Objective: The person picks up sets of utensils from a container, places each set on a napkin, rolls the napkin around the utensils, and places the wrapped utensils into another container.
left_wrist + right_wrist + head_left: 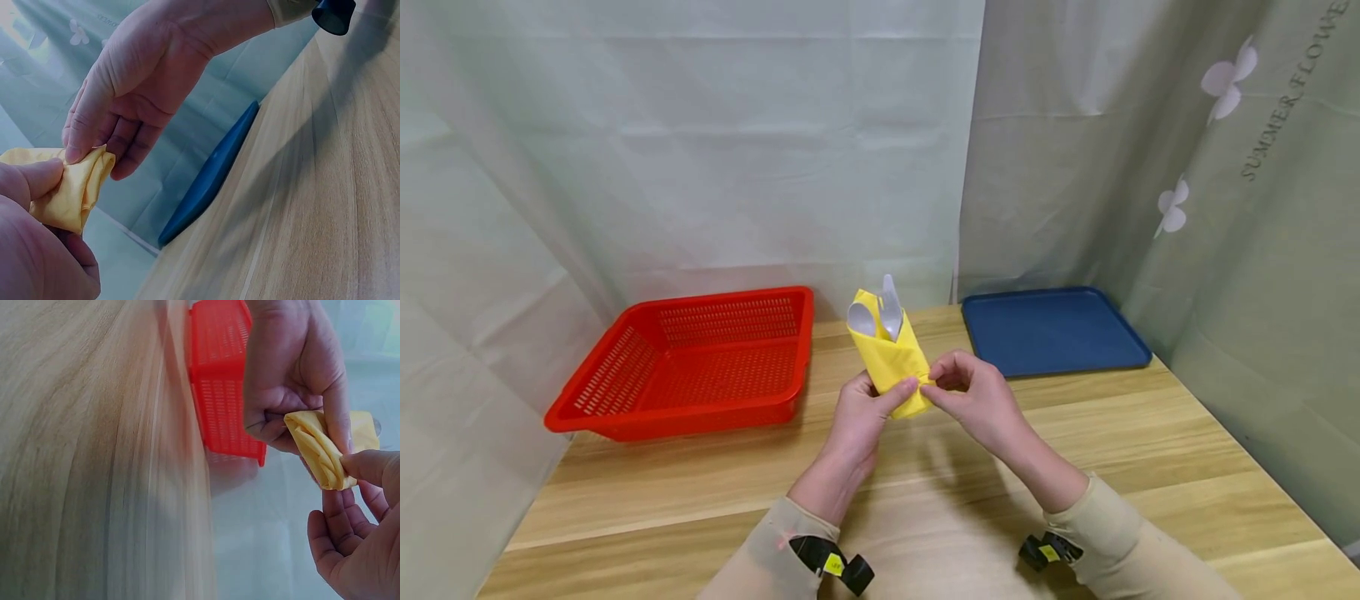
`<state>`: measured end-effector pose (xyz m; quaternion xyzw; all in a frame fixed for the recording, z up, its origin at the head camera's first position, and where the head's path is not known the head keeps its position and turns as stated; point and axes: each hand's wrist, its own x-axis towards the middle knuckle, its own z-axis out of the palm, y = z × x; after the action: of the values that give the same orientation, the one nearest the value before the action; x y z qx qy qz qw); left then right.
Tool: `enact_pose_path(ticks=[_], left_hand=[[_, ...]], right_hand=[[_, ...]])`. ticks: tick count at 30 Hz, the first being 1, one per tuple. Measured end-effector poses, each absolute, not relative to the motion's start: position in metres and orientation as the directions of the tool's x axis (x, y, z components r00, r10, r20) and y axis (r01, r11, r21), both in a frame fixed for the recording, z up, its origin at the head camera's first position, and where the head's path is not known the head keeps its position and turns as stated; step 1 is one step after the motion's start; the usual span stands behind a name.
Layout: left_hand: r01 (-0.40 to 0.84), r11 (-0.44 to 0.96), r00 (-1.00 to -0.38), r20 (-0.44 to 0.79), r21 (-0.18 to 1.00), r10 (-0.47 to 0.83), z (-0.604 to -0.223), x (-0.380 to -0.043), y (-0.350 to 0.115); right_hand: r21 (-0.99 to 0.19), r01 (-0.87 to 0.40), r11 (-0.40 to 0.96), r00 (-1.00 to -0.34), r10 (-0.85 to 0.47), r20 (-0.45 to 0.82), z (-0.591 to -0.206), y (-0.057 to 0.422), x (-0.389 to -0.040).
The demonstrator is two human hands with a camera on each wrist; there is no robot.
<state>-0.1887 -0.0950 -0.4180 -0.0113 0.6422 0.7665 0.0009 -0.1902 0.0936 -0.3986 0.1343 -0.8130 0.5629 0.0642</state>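
A yellow napkin (891, 360), folded into a pouch, is held above the table in front of me. From its upper end stick out a grey spoon (861, 319), a fork (891, 317) and a knife (889, 287). My left hand (863, 417) grips the lower part of the pouch, thumb across its front. At the pouch's lower right edge, my right hand (981, 400) pinches the cloth between thumb and finger. The right wrist view shows the folded layers at the napkin's bottom end (319, 453), with the right thumb (369, 465) on them.
A red plastic basket (715, 417) with slotted walls stands at the left of the wooden table (700, 508). Toward the back right lies a flat blue tray (1052, 333). Pale curtains (737, 150) hang behind and along both sides.
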Motion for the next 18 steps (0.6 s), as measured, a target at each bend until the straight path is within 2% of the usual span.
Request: enact_pose_path(ticks=[18], left_hand=[[-0.001, -0.187, -1.000, -0.005, 0.982, -0.022, -0.4182, -0.1885, -0.0916]], right_hand=[[-0.901, -0.288, 0.324, -0.957, -0.143, 0.254, -0.3995, 0.0933, -0.1910]])
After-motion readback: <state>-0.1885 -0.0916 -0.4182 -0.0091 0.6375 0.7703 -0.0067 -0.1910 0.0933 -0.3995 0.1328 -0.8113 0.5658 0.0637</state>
